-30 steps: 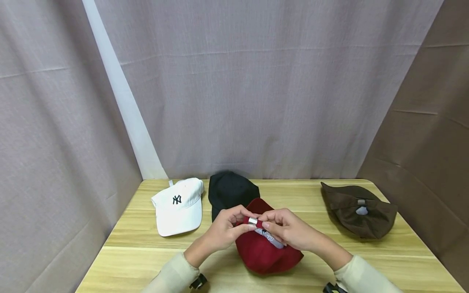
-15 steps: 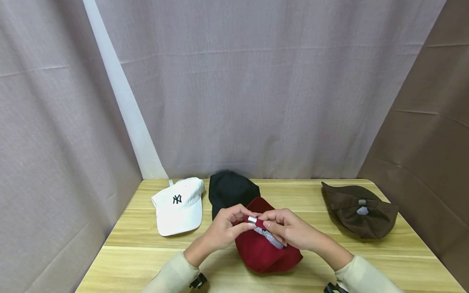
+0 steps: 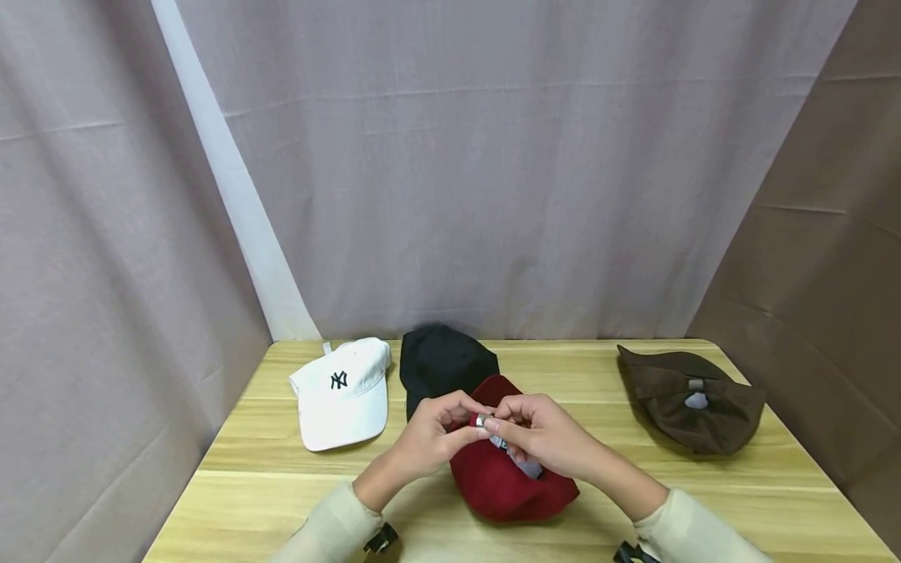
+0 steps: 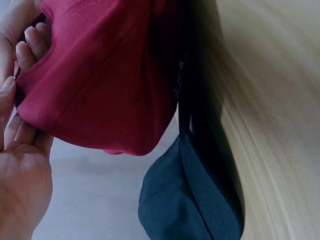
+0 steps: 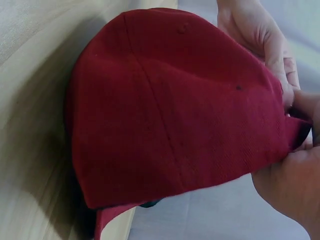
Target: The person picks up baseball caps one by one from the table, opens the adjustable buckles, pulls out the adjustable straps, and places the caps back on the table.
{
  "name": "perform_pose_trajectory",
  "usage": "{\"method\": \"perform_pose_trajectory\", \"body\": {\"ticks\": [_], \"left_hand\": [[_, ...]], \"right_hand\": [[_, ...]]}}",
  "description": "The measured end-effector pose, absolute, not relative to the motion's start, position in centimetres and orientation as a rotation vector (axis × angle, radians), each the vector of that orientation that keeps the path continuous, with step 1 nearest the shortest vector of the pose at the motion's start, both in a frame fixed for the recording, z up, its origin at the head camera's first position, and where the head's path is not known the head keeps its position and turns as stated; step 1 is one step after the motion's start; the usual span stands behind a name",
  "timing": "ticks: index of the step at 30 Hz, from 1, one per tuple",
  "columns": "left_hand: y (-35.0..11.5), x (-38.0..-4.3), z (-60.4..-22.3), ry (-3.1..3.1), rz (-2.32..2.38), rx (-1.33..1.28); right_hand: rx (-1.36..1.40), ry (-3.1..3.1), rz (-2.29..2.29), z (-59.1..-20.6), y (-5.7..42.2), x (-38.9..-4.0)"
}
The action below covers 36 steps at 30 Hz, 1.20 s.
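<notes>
A dark red baseball cap (image 3: 510,489) lies in front of me, its back strap raised between my hands. My left hand (image 3: 431,439) pinches the strap beside a small silver buckle (image 3: 482,421), thumb below and forefinger above. My right hand (image 3: 552,439) holds the strap from the other side, its thumb tip right at the buckle. In the left wrist view the red crown covers the upper part, with left fingers (image 4: 35,45) inside the back opening. A short strap end (image 5: 300,132) sticks out by my right hand in the right wrist view.
Behind the red cap sits a black cap (image 3: 446,363), partly overlapped by it. A white cap (image 3: 345,395) with a black NY logo lies to the left. On the right is a dark brown cap (image 3: 686,403). A grey curtain (image 3: 479,195) hangs behind the wooden table (image 3: 239,500).
My right hand has shifted left along the strap, bringing its thumb to the buckle and covering more of the strap. The left hand keeps its pinch. The other caps stay put.
</notes>
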<state>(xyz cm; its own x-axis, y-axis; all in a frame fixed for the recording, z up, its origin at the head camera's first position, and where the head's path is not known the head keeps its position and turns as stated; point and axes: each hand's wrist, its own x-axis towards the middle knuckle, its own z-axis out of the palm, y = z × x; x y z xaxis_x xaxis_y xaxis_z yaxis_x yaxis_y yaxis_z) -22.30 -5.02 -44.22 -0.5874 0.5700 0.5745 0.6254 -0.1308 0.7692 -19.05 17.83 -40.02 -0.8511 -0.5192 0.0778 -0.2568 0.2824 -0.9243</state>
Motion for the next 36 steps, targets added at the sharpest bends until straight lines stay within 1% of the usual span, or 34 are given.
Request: {"method": "perform_pose_trajectory", "body": {"ticks": [4,12,19,31,36], "left_hand": [[-4.9,-22.3,-44.3,-2.039,-1.864,-1.403],[-4.6,-22.4,-44.6,-2.007,-1.859,-1.413],[-4.4,-22.3,-44.7,-1.985,-1.811,-1.405],[-4.4,-22.1,-44.4,-2.034,-1.820,-1.434],[-4.6,-22.0,-44.1,-2.121,-1.752,-1.425]], "right_hand": [[-0.691,2.322,-1.610,-40.0,17.7,-19.0],[-0.770,2.285,-1.652,-40.1,18.1,-19.2],[-0.783,2.255,-1.678,-40.1,18.3,-19.2],[-0.719,2.070,-1.701,-39.9,18.8,-19.5],[-0.723,2.119,-1.679,-39.8,18.7,-19.4]]}}
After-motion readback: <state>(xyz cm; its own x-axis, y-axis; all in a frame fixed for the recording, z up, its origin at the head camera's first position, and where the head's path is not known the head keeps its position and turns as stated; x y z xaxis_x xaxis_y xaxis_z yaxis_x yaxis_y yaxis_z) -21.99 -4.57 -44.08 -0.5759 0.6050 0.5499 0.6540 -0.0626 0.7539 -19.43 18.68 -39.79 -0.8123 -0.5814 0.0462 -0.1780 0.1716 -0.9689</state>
